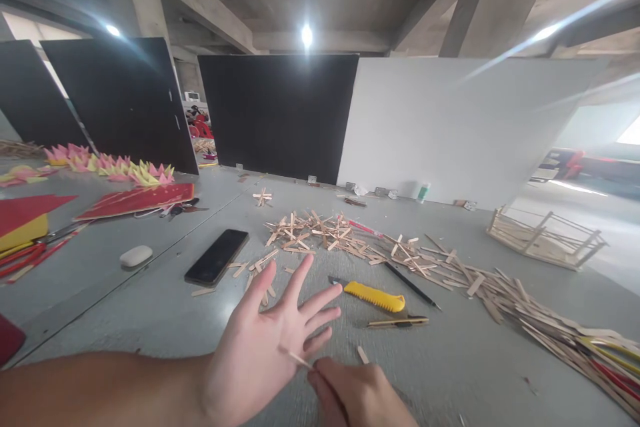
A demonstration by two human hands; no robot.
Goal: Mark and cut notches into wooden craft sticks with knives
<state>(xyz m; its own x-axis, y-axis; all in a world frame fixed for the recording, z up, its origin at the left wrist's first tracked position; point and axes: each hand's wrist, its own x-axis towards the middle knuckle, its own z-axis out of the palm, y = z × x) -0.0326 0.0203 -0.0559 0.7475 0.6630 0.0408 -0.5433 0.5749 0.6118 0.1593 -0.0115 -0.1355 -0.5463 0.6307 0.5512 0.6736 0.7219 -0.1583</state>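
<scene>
My left hand (273,347) is turned palm up with its fingers spread, holding nothing in its grasp. In a pinch between thumb and fingers, my right hand (357,390) grips a short wooden stick (300,358), whose far end lies over the left palm; whether it touches the skin I cannot tell. Just beyond the hands lie a yellow utility knife (375,296) with its blade out, a thin dark-and-tan tool (399,322) and a black pen-like tool (413,285). A small loose stick piece (363,354) rests beside the right hand.
Piles of cut sticks (320,232) spread across the grey table, with longer sticks (540,320) at right. A phone (217,257) and white case (136,256) lie left, near folded paper pieces (120,167). A small stick fence model (547,240) stands right; panels (277,117) rise behind.
</scene>
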